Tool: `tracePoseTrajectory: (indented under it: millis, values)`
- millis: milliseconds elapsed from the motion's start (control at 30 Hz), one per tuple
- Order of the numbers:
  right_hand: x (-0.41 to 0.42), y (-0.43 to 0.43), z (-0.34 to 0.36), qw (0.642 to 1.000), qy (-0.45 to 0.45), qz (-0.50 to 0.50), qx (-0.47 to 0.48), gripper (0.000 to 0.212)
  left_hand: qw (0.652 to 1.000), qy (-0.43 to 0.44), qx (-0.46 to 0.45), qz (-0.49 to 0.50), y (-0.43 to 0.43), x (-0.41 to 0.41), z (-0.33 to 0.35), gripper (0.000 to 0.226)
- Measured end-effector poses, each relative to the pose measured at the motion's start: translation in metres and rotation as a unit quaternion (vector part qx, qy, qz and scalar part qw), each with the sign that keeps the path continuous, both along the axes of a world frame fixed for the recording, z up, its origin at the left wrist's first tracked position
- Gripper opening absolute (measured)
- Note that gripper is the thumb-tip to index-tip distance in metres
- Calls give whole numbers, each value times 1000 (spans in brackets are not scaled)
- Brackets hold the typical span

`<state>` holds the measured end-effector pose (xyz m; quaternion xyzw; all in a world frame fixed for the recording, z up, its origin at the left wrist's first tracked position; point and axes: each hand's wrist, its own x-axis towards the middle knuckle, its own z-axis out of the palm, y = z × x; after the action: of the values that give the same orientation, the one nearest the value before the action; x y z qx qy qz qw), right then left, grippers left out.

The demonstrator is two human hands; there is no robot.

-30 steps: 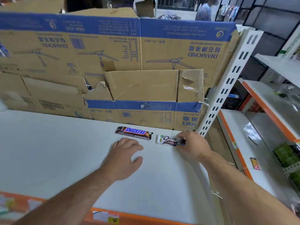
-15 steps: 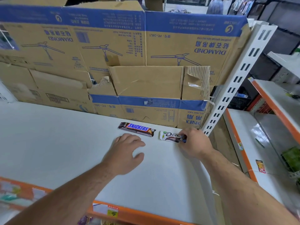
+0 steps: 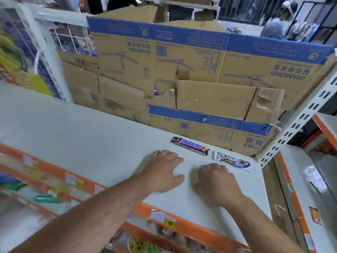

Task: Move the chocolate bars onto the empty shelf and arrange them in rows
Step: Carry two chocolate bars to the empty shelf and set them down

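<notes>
Dove bar (image 3: 232,161) by right shelf (image 3: 91,143) edge, Snickers bar (image 3: 189,148) beside.

Backing: flattened cardboard cartons (image 3: 200,70), blue bands, print upside down, along the rear edge of the white shelf (image 3: 82,136).
Right rear corner: white slotted upright (image 3: 299,123).
Left rear: wire grid panel (image 3: 73,39).
Right: neighbouring shelf (image 3: 308,187), orange front edge.
Far back: person (image 3: 277,24) standing, dim aisle.

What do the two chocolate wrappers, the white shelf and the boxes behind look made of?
Snickers bar: glossy plastic-film wrapper, crimped ends. Dove bar: similar shiny film, with glints. Shelf: matte white, probably painted metal, though unsure. Boxes: brown corrugated cardboard; fluting shows at a torn flap.
</notes>
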<state>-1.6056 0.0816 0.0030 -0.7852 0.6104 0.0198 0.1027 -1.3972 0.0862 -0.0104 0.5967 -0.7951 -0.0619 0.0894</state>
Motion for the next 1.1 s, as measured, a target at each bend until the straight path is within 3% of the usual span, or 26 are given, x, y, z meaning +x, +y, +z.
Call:
tracePoseTrajectory:
  millis: [367, 767, 1100]
  values:
    - [238, 61, 35, 993, -84, 72, -34, 65, 992, -18, 28, 123, 87, 236, 26, 76]
    - [490, 85, 46, 967, -105, 225, -52, 66, 960, 9, -27, 280, 163, 469, 45, 75]
    - [685, 44, 42, 940, -113, 318, -46, 62, 927, 17, -52, 370, 156, 633, 35, 71]
